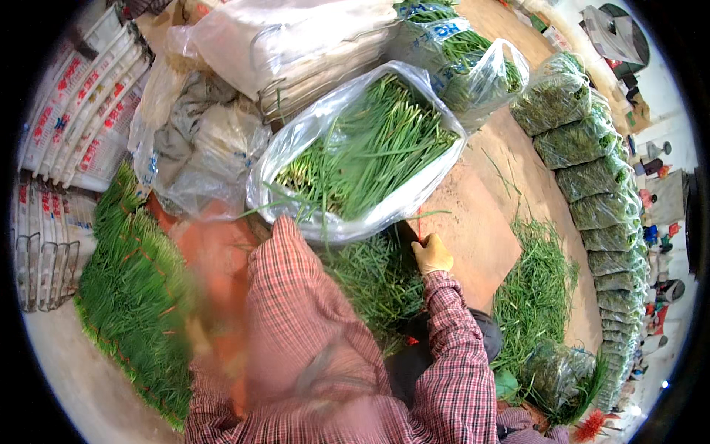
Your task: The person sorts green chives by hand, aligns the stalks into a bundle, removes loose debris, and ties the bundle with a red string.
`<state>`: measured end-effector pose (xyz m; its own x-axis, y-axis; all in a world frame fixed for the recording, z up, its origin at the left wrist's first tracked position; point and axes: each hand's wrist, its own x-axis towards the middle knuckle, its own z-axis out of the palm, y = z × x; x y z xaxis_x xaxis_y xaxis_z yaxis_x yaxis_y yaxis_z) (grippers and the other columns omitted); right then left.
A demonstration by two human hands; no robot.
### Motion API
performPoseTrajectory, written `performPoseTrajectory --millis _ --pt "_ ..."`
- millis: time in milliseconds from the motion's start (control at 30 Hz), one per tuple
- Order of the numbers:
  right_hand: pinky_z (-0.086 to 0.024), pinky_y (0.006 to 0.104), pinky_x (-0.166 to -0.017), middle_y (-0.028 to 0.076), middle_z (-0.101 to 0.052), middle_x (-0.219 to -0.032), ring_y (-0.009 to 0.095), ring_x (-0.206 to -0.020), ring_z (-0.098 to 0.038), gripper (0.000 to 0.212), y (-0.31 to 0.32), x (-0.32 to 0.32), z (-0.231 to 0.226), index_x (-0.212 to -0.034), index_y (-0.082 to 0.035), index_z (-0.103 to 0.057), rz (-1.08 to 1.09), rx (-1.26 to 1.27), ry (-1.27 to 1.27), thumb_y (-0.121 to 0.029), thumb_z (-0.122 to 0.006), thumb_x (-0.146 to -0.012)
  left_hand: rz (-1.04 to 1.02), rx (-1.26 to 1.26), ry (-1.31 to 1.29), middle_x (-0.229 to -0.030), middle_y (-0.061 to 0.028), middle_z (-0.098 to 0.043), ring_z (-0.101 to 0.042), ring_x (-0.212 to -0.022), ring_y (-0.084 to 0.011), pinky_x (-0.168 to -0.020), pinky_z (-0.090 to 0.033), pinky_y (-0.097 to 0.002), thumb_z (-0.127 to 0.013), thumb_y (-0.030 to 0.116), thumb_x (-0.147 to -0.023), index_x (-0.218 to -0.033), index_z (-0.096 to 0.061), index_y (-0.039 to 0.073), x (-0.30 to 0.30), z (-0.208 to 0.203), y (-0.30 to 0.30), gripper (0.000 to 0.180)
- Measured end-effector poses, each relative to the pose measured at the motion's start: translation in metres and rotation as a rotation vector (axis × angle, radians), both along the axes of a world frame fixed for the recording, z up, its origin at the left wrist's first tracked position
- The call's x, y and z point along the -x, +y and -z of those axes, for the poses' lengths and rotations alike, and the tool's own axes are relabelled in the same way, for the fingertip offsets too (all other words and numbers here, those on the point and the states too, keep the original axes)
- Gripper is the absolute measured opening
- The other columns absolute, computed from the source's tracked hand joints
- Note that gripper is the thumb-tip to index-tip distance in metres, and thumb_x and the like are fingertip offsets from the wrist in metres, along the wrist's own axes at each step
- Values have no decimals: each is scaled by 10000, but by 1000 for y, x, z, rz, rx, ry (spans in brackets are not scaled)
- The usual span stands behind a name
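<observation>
My right hand (433, 254), in a yellowish glove, rests curled at the far edge of a loose pile of green chives (373, 277) in front of me. A thin red band (419, 231) sticks up from its fingers. My left arm, in a red plaid sleeve (296, 296), reaches up to the near rim of a big clear plastic bag (296, 152) full of chives (370, 148). The left hand itself is hidden at the bag's rim, and the area left of the sleeve is blurred.
A flat heap of chives (133, 296) lies at the left. Loose chives (536, 288) lie right of a brown board (473, 222). Bagged bundles (599, 177) line the right edge. Stacked white sacks (81, 103) and more plastic bags (296, 44) sit behind.
</observation>
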<state>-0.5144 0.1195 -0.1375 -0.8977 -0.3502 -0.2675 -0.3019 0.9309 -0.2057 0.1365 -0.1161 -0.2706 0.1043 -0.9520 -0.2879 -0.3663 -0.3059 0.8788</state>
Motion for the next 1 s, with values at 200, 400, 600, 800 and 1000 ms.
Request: performPoseTrajectory --millis 200,400,600,800,1000 --pt "-553 455 -771 189 -726 -870 370 -832 -712 273 19 33 18 -957 -135 -723 -62 59 -46 -374 -692 -830 431 196 164 -1313 -154 -621 -645 -1105 -209 -959 -538 -341 -529 158 -1033 -1419 -493 -19 223 -153 -64 427" --pt "-538 319 -583 93 -686 -745 196 -622 -662 199 58 89 -11 -921 -11 -657 351 653 -560 -208 -669 -900 958 -38 380 -1420 -217 -541 -572 -1272 -283 -1077 -471 -370 -695 132 -956 -1523 -379 29 463 -197 -81 657" --pt "-520 284 -545 63 -676 -734 150 -593 -636 197 97 158 3 -947 -17 -645 464 547 -512 -208 -680 -909 1101 121 -28 -1489 -284 -463 -440 -1413 -363 -1172 -356 -437 -840 440 -778 -1527 -339 -28 658 -175 -87 1016" --pt "-542 376 -789 131 -751 -962 271 -852 -709 527 46 182 -37 -1125 -20 -691 142 202 -143 -498 -637 -910 1193 749 -339 -1477 -230 -484 -479 -1346 -397 -1127 -403 -434 -786 341 -824 -1487 -413 16 732 -184 -50 828" --pt "-504 419 -945 191 -722 -1158 352 -1093 -677 629 -59 220 -45 -1250 -48 -656 105 380 -172 -561 -582 -892 1385 469 -303 -1238 -203 -662 -635 -1154 -358 -1005 -498 -427 -711 321 -851 -1397 -532 22 779 -147 -6 647"
